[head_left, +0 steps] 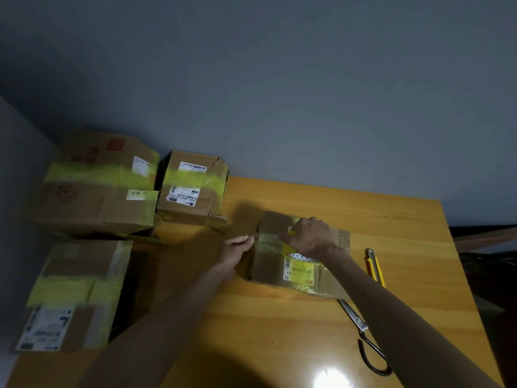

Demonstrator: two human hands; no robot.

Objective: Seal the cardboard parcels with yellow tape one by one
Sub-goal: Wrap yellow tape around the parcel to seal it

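Observation:
A small cardboard parcel [272, 264] with a white and yellow label lies on the wooden table [251, 326], a band of yellow tape [267, 240] across its top. My left hand [237, 249] pinches the tape's end at the parcel's left edge. On top of the parcel my right hand [312, 236] grips the yellow tape roll, whose edge shows under the fingers [289, 249]. Three taped parcels stand at the left: a large one [98, 186], a smaller one [193, 186] and a near one [72, 295].
Scissors [363, 334] lie on the table right of the parcel, handles toward me. A yellow utility knife [375, 266] rests beyond them near the right edge. A grey wall rises behind the table. Glare shines on the wood at the near edge.

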